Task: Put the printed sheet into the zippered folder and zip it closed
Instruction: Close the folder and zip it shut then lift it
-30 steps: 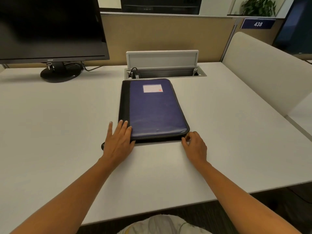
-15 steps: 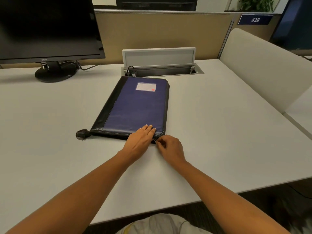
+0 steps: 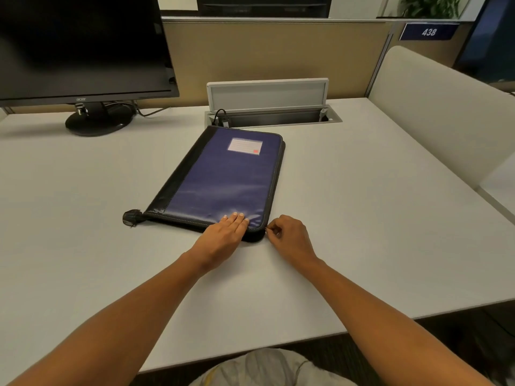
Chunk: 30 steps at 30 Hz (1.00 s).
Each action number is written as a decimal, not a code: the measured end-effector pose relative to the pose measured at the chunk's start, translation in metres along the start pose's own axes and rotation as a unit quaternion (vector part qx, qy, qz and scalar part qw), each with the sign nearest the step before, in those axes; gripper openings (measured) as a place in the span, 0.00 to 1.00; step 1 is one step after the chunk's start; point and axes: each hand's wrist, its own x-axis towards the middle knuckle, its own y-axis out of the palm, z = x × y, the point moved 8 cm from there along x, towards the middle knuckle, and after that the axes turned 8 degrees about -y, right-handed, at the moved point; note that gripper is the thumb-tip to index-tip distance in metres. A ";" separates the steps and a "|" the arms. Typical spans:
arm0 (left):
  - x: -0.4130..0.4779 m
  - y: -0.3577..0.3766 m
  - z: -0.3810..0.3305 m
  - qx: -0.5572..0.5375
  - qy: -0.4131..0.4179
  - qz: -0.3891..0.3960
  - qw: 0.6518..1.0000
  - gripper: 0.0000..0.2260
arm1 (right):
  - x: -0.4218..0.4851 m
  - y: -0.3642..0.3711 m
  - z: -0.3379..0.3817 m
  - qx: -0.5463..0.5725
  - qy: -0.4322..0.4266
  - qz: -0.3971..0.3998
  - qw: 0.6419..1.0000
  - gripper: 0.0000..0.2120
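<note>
Behind zippered folder [image 3: 223, 179], acer monitor [image 3: 80, 45], 438 sign [image 3: 429, 32]

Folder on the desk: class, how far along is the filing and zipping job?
Done: the folder lies closed on the desk with no loose sheet in sight, so the sheet is probably inside. In hand: the left hand presses the cover flat while the right hand pinches the zip pull at the near right corner. Left: likely pulling the zip along the right edge.
</note>
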 end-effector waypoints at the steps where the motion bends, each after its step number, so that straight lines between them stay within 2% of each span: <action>1: -0.002 0.000 0.002 -0.003 0.002 -0.002 1.000 0.24 | 0.002 0.001 0.001 0.003 0.001 0.001 1.000 0.06; 8: -0.023 0.001 0.026 -0.023 0.029 -0.020 0.999 0.23 | 0.012 0.017 0.013 0.031 -0.003 0.020 0.999 0.06; 13: -0.041 -0.023 0.044 -0.007 0.036 -0.105 0.994 0.22 | 0.017 0.038 0.038 0.040 -0.046 0.060 0.996 0.07; 16: -0.050 -0.030 0.051 -0.024 0.015 -0.114 0.993 0.20 | 0.019 0.045 0.049 0.065 -0.059 0.063 0.994 0.07; 19: -0.050 -0.025 0.058 -0.048 -0.035 -0.102 0.993 0.20 | 0.019 0.053 0.056 0.068 -0.062 0.068 0.993 0.06; 21: -0.048 -0.016 0.066 -0.090 -0.100 -0.067 0.989 0.23 | 0.018 0.058 0.062 0.075 -0.063 0.065 0.993 0.06; 24: -0.046 0.001 0.078 -0.089 -0.167 -0.011 0.982 0.26 | 0.018 0.065 0.070 0.094 -0.069 0.056 0.992 0.05; 27: -0.053 0.004 0.081 -0.040 -0.161 0.027 0.986 0.25 | 0.019 0.074 0.079 0.117 -0.083 0.058 0.988 0.04; 30: -0.058 -0.008 0.081 -0.017 -0.139 -0.027 0.990 0.20 | 0.020 0.082 0.087 0.128 -0.100 0.070 0.984 0.04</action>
